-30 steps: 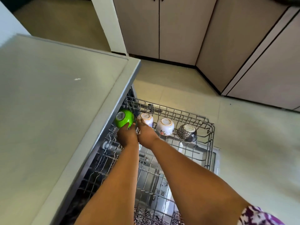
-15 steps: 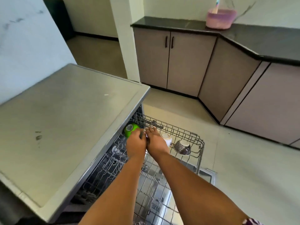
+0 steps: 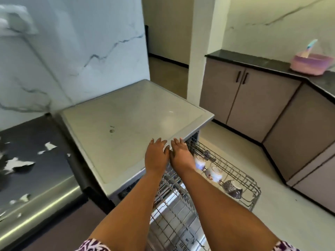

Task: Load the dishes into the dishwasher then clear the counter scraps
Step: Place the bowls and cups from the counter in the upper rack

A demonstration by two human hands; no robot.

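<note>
Head view: left hand (image 3: 156,156) and right hand (image 3: 179,154) hover side by side over the front edge of the dishwasher (image 3: 134,113) top, each grip spread and empty. Its upper rack (image 3: 241,180) stands pulled out with three bowls (image 3: 213,173) upturned along the far side. White scraps (image 3: 20,164) lie on the dark worktop (image 3: 36,142) at left. Likely risk: shoving the rack in hard could rattle the bowls off their tines, and fingers near the edge could be nipped

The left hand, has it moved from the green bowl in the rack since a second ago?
Yes. The left hand has lifted out of the rack to the dishwasher top's front edge.
</note>
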